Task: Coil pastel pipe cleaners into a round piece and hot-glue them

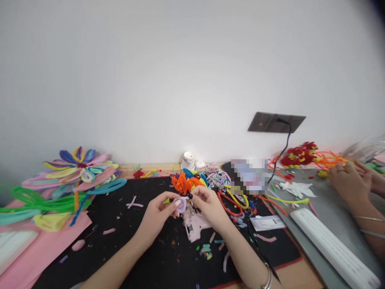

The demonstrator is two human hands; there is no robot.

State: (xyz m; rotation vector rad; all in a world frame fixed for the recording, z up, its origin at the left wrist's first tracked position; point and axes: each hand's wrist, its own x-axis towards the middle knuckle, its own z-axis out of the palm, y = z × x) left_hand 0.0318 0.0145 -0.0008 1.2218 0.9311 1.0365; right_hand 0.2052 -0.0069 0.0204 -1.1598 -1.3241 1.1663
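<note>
Pinched a small lilac curl (181,206) between thumb and fingers of the left hand (161,209), above the middle of a black mat (126,224) with a red edge. Gripped the upper right side of the same curl with the right hand (209,206), with a bangle (267,277) on that wrist. Could not make out the fingertips behind the curl. Had a pale pink device (194,230) lying just under both hands, partly hidden by the right. Saw orange loops (179,184) beyond the curl, near the mat's far edge, with a heap of cut fuzzy pieces (219,176) to the right. Had a white cup (188,160) standing past that far edge, near the wall. Saw a large flower of fuzzy loops (80,165) by the mat's far left corner, with green loops (45,200) in front and a pink sheet (67,247) along the left edge. Had a white and lilac card (267,223) lying near the mat's right edge. Noticed, farther right, a long white bar (333,247) on a grey mat (319,192), and another person's hands (350,180) near its far edge. Could not tell the hold of those.
</note>
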